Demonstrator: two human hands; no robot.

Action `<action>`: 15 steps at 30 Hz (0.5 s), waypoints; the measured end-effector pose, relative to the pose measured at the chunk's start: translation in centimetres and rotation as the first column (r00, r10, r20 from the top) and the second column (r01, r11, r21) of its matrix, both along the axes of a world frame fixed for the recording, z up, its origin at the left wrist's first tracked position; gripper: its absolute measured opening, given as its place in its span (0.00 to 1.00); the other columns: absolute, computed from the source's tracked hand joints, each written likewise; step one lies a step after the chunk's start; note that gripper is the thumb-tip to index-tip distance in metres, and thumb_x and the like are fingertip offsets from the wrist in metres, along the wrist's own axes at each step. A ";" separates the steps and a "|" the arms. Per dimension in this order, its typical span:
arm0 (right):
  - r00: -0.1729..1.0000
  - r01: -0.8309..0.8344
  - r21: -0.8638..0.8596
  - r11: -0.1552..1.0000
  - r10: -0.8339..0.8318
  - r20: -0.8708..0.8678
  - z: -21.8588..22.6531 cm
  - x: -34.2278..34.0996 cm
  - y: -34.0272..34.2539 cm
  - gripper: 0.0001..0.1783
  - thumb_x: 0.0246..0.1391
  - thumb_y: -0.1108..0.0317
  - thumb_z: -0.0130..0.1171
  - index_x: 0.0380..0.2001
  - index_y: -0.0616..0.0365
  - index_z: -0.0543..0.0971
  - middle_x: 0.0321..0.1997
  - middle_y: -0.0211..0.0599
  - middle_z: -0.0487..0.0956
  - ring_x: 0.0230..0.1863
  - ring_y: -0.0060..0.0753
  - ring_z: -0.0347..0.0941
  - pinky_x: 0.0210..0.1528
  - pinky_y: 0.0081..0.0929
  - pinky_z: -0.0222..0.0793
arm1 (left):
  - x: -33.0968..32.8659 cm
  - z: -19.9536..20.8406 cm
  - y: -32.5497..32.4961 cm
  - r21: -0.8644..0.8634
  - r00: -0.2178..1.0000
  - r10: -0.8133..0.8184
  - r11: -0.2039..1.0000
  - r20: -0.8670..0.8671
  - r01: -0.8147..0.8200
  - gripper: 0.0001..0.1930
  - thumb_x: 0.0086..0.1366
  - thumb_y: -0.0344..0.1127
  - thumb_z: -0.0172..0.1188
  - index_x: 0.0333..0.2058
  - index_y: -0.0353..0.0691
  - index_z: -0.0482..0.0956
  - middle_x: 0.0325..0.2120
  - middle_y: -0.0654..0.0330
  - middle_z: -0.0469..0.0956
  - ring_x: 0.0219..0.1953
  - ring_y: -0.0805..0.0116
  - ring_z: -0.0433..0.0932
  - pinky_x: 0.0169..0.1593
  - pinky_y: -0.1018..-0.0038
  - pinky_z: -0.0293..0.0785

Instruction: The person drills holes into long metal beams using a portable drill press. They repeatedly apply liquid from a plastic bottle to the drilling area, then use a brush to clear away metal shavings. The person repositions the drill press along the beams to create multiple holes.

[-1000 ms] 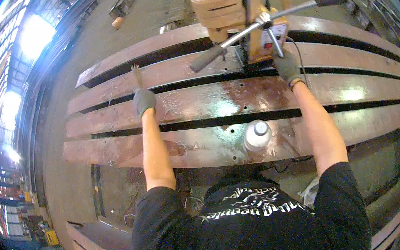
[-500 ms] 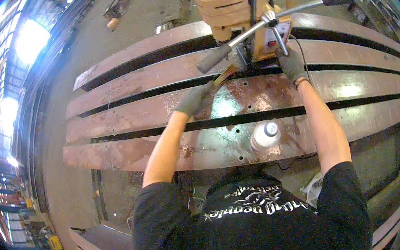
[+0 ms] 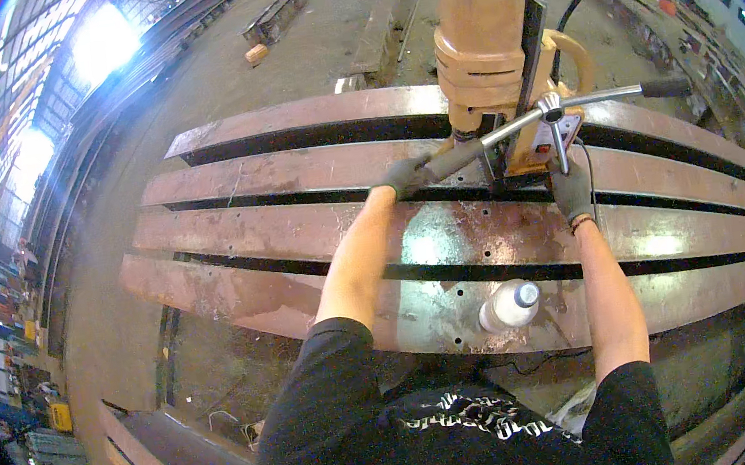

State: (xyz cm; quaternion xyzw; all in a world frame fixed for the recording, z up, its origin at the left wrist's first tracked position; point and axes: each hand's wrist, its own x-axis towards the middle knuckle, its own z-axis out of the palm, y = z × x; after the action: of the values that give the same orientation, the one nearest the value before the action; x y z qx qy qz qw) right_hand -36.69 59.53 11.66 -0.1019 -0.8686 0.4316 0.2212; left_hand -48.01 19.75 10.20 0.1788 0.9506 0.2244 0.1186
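left hand [image 3: 405, 175] grips drill handle [image 3: 460, 157]; right hand [image 3: 573, 194] at drill base [image 3: 538, 154].

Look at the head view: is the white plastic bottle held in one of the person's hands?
No: the white bottle lies alone on the steel beam, while both gloved hands, left and right, are at the drill.

A tan-orange drill [image 3: 498, 44] stands on rust-brown steel beams [image 3: 299, 232], beside a white bottle [image 3: 508, 306].

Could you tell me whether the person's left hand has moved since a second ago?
Yes. The left hand has left its spot further left on the steel beams and gone right to the drill, where it now grips one spoke of the feed handle.
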 end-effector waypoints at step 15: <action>1.000 0.007 0.072 0.997 -0.009 0.024 -1.1 0.4 1.4 0.18 0.68 0.55 0.59 0.37 0.60 0.83 0.24 0.31 0.78 0.24 0.26 0.71 0.27 0.32 0.67 | 11.6 13.3 -8.9 0.089 0.926 -0.027 0.996 0.378 -0.007 0.27 0.72 0.48 0.55 0.68 0.55 0.73 0.28 0.72 0.74 0.25 0.81 0.67 0.27 0.80 0.68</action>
State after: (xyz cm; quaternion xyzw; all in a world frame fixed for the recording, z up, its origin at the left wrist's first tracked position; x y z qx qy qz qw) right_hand -36.30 60.94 10.59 -0.1028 -0.8859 0.3976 0.2158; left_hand -36.36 10.84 23.50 0.1421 0.8980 0.2960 0.2928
